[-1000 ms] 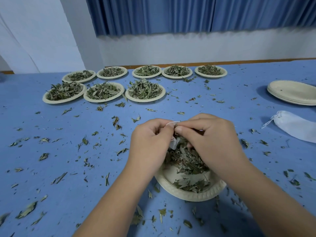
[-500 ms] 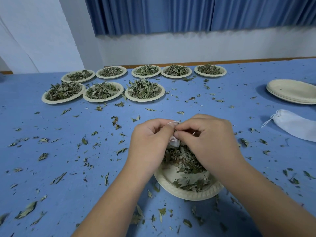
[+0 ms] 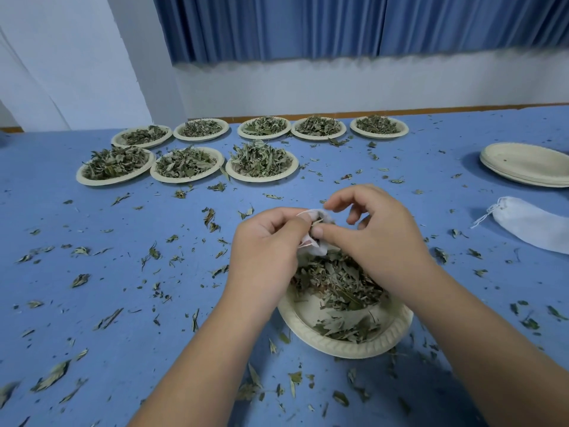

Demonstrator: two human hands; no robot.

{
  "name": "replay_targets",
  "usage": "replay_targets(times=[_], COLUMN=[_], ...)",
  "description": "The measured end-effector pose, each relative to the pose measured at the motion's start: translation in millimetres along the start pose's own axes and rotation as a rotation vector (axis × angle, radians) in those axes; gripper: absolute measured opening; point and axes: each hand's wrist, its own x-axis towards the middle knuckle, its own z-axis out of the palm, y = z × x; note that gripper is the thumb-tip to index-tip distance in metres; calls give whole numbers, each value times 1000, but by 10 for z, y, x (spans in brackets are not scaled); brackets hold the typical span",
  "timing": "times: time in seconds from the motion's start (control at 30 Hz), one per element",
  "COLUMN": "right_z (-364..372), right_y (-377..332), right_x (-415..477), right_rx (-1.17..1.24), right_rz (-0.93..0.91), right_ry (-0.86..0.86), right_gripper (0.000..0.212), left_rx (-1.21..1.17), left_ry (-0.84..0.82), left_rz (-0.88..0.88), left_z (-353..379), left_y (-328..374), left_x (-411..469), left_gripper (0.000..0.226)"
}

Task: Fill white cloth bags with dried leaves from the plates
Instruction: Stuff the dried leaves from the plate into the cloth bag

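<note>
A small white cloth bag (image 3: 314, 245) hangs over the far edge of a cream paper plate (image 3: 311, 317) that holds dried green leaves (image 3: 335, 280). My left hand (image 3: 264, 251) grips the bag's left rim, fingers curled round the cloth. My right hand (image 3: 374, 238) is at the bag's mouth: the thumb presses leaves into the opening while the other fingers lift, loosely curled, above it. Most of the bag is hidden between my hands.
Several plates heaped with dried leaves (image 3: 261, 163) stand in two rows at the far left and centre. A stack of bare plates (image 3: 528, 164) sits at the far right, with a filled white bag (image 3: 529, 223) in front of it. Loose leaves litter the blue table (image 3: 123, 241).
My right hand's fingers have lifted and spread away from the bag's mouth, which shows more white cloth. The left hand keeps its hold. The view has drawn slightly closer.
</note>
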Motion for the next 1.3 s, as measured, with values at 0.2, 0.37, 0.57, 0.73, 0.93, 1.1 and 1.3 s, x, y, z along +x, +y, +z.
replay_targets(times=[0.2, 0.37, 0.57, 0.73, 0.93, 1.1, 1.3], right_z=[39, 82, -49, 14, 32, 49, 225], right_y=[-60, -91, 7, -27, -59, -77, -153], right_x=[155, 184, -25, -69, -2, 134, 240], right_rx=[139, 26, 95, 22, 46, 504, 280], right_rz=[168, 102, 57, -47, 5, 368, 349], right_ry=[-200, -201, -165, -12, 26, -288, -253], right_gripper=[14, 11, 30, 19, 27, 22, 12], left_rx=[35, 9, 47, 56, 25, -12, 13], left_ry=[-14, 55, 183, 179, 142, 109, 41], left_rz=[5, 32, 17, 19, 57, 74, 70], left_z=[29, -9, -78, -45, -38, -46, -29], left_y=[-4, 20, -7, 13, 31, 22, 2], left_x=[-13, -1, 61, 24, 7, 9, 9], left_gripper=[14, 18, 19, 17, 21, 29, 27])
